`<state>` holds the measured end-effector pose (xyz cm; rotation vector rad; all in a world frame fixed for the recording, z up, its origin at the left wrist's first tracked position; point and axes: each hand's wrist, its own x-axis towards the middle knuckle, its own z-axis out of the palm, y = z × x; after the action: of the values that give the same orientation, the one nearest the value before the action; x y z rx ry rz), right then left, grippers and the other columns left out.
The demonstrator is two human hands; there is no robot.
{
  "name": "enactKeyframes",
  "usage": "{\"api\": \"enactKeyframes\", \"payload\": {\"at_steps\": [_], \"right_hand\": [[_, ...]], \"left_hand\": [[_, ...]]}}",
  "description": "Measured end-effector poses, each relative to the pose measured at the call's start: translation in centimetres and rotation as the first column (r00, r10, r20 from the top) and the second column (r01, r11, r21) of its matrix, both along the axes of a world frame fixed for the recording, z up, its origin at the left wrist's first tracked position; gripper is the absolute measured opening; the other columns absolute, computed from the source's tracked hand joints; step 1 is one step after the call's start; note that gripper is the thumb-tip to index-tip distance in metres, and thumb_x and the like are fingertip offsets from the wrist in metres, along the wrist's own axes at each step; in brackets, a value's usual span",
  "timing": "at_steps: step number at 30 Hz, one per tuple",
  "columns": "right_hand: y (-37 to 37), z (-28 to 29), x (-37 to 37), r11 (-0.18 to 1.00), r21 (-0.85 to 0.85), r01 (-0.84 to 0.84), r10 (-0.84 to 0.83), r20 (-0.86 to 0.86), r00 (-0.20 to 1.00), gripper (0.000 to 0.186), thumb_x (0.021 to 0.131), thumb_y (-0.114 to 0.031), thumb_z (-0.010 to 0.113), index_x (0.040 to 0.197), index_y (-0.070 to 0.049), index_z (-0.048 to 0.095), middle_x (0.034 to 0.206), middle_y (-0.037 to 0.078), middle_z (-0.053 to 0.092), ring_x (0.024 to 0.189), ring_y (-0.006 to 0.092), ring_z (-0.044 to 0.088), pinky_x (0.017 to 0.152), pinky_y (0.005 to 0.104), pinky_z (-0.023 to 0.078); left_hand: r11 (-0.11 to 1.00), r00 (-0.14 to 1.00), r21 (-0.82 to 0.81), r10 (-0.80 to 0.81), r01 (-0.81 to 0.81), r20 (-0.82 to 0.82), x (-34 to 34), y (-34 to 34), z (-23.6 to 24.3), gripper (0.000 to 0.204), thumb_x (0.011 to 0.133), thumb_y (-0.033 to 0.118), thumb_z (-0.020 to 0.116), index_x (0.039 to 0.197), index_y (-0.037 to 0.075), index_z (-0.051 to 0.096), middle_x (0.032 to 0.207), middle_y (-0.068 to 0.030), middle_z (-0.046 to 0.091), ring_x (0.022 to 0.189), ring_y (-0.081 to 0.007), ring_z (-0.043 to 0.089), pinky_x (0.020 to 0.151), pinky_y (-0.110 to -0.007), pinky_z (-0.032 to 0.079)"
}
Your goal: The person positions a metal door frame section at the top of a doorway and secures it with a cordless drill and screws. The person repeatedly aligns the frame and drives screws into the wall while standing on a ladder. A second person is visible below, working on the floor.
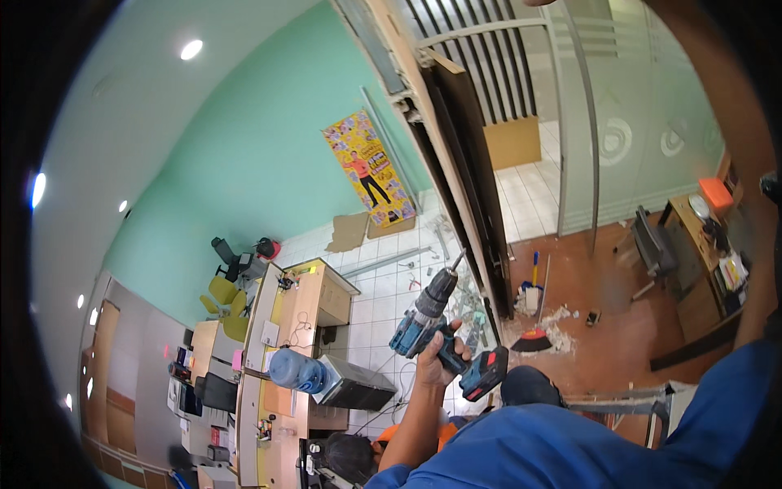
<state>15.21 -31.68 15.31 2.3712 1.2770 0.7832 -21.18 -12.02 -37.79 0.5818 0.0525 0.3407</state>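
Note:
My left hand (437, 359) is wrapped around the grip of a blue and black cordless drill (429, 312). The drill points up and to the right, and its battery (485, 373) faces low right. A bit sits in the chuck, its tip near a dark upright panel (460, 155) with a pale wooden edge; I cannot tell whether they touch. My right arm (753, 322), in a blue sleeve, reaches up along the right rim. A small skin-coloured tip (538, 2) at the top edge may belong to my right hand; its grip is hidden.
Below, a person with dark hair (350, 456) is near the desk. A water bottle (298, 371) stands beside a computer tower (354, 383). Debris and a red-black brush head (531, 340) lie on the floor. Ladder-like metal rails (619, 405), a chair (654, 244) and a glass wall (643, 138) are right.

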Motion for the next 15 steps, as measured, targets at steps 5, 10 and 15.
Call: {"api": "enactKeyframes", "payload": {"at_steps": [5, 10, 15], "right_hand": [[-7.4, -2.7, -8.6, 0.979, -0.114, 0.168, -0.189, -0.210, 0.959, 0.083, 0.091, -0.064, 0.061, 0.145, -0.002, 0.051, 0.135, 0.025, 0.061, 0.129, 0.0384, 0.056, 0.110, 0.0454, 0.042], [-14.7, -11.2, -15.3, 0.928, -0.342, 0.148, -0.281, -0.383, 0.880, 0.065, 0.089, -0.047, 0.068, 0.136, -0.003, 0.057, 0.121, 0.022, 0.068, 0.111, 0.0363, 0.066, 0.097, 0.0444, 0.052], [-20.8, -16.4, -20.4, 0.844, -0.522, 0.123, -0.488, -0.653, 0.579, 0.032, 0.087, -0.023, 0.067, 0.110, -0.003, 0.074, 0.098, 0.020, 0.073, 0.093, 0.0373, 0.069, 0.084, 0.0451, 0.053]], "left_hand": [[0.985, 0.985, 0.008, -0.171, 0.171, -0.025, 0.1, -2.1, -0.7, 0.054, 0.099, 0.036, 0.063, 0.142, 0.009, 0.047, 0.131, -0.0108, 0.064, 0.077, -0.0204, 0.063, 0.071, -0.041, 0.052], [0.964, 0.966, 0.073, -0.256, 0.257, -0.030, 0.4, -4.0, -0.6, 0.059, 0.100, 0.041, 0.061, 0.146, 0.008, 0.045, 0.112, -0.0089, 0.066, 0.076, -0.0203, 0.062, 0.070, -0.039, 0.050], [0.953, 0.957, 0.092, -0.288, 0.288, -0.018, 1.4, -6.1, -0.3, 0.072, 0.103, 0.032, 0.058, 0.160, 0.015, 0.018, 0.134, -0.0108, 0.061, 0.077, -0.0176, 0.063, 0.066, -0.039, 0.052]]}}
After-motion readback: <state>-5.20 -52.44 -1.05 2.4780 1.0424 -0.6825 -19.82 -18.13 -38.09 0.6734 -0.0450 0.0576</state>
